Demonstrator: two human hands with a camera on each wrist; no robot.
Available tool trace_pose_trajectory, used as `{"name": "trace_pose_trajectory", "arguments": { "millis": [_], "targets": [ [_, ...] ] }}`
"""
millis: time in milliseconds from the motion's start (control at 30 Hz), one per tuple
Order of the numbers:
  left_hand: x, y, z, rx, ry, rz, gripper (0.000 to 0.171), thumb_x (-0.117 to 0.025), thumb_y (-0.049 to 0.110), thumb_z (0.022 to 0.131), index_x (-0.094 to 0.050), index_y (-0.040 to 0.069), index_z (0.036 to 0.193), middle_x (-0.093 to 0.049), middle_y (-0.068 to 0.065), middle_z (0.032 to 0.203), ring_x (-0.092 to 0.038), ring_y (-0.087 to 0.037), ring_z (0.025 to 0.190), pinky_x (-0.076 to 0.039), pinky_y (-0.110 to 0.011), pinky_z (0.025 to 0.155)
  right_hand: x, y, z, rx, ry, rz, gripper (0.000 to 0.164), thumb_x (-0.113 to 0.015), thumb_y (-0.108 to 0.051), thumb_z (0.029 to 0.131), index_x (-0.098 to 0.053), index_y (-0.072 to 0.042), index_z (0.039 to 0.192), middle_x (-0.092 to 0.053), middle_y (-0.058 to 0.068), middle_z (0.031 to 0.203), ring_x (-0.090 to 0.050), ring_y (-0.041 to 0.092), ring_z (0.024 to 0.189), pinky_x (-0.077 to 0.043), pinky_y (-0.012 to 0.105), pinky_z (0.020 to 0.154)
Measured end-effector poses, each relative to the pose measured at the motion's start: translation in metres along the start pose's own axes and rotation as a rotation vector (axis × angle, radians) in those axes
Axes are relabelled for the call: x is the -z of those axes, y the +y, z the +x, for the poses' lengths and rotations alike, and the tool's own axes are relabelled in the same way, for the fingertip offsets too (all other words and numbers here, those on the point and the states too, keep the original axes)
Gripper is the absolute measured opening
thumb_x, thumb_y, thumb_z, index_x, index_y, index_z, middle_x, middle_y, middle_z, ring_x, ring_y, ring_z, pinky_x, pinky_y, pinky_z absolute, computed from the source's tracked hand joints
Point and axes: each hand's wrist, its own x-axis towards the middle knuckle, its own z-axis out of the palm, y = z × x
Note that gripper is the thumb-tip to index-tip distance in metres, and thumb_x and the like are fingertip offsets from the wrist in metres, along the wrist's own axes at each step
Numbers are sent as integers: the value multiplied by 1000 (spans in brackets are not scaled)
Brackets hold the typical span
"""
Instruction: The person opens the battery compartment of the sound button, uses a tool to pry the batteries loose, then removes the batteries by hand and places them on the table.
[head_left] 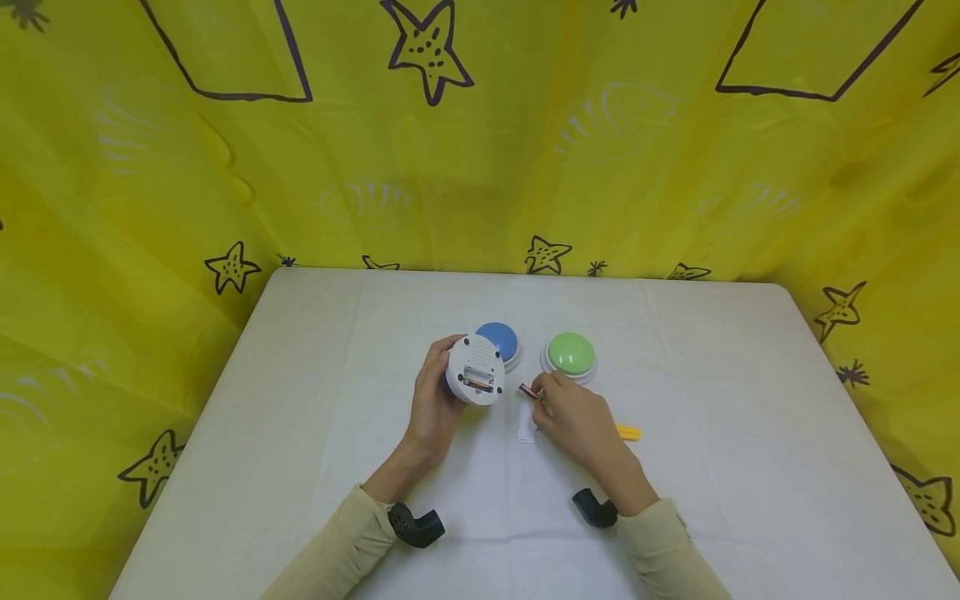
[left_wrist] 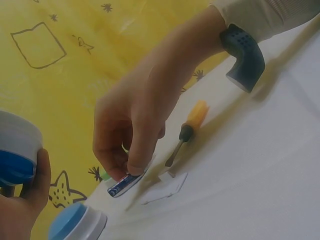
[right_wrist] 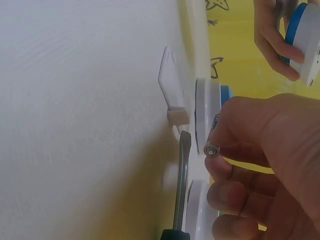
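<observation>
In the head view my left hand (head_left: 435, 404) grips a round push-button device (head_left: 463, 353), its white underside turned up and its blue dome facing away. An uncovered battery compartment (head_left: 480, 372) shows on that underside, with a battery (head_left: 477, 385) in its lower slot. My right hand (head_left: 576, 414) pinches a small cylindrical battery (head_left: 528, 390) between thumb and fingers, a short way right of the device. One metal end of this battery (right_wrist: 211, 150) faces the right wrist camera. Below it, the white battery cover (head_left: 527, 425) lies on the table.
A blue-domed button (head_left: 498, 337) stands just behind the held device, and a green-domed button (head_left: 571, 353) stands to its right. Beside my right wrist lies a screwdriver (left_wrist: 194, 119) with a yellow handle. A yellow patterned curtain (head_left: 480, 167) hangs behind the white-covered table (head_left: 712, 417).
</observation>
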Motion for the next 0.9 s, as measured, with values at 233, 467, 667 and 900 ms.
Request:
{"name": "trace_pose_trajectory", "arguments": {
  "millis": [233, 467, 667, 900],
  "targets": [
    [0, 0, 0, 2, 2, -5, 40, -28, 37, 109, -48, 23, 140, -47, -2, 147, -48, -22, 132, -46, -38, 102, -2, 0, 3, -38, -60, -14, 15, -70, -9, 90, -70, -10, 104, -66, 3, 92, -55, 14, 66, -47, 32, 56],
    [-2, 1, -1, 13, -9, -3, 44, -25, 38, 109, -46, 21, 144, -44, -3, 150, -47, -21, 133, -46, -36, 104, -5, 1, 3, -59, -91, -21, 11, -69, -9, 93, -71, -11, 104, -69, 4, 94, -55, 14, 68, -46, 30, 57],
    [-2, 2, -2, 18, -5, -6, 44, -25, 38, 109, -47, 21, 144, -46, -2, 148, -47, -21, 133, -46, -36, 105, -4, 1, 3, -65, -104, -8, 12, -69, -10, 95, -71, -11, 107, -70, 5, 99, -55, 14, 71, -48, 29, 60],
    [-1, 3, -2, 33, -25, 14, 48, -26, 44, 111, -47, 19, 146, -46, -3, 149, -46, -21, 135, -45, -41, 109, 1, 7, -6, -48, -83, -21, 16, -66, -11, 96, -71, -10, 112, -71, 5, 103, -63, 16, 78, -54, 34, 64]
  ]
}}
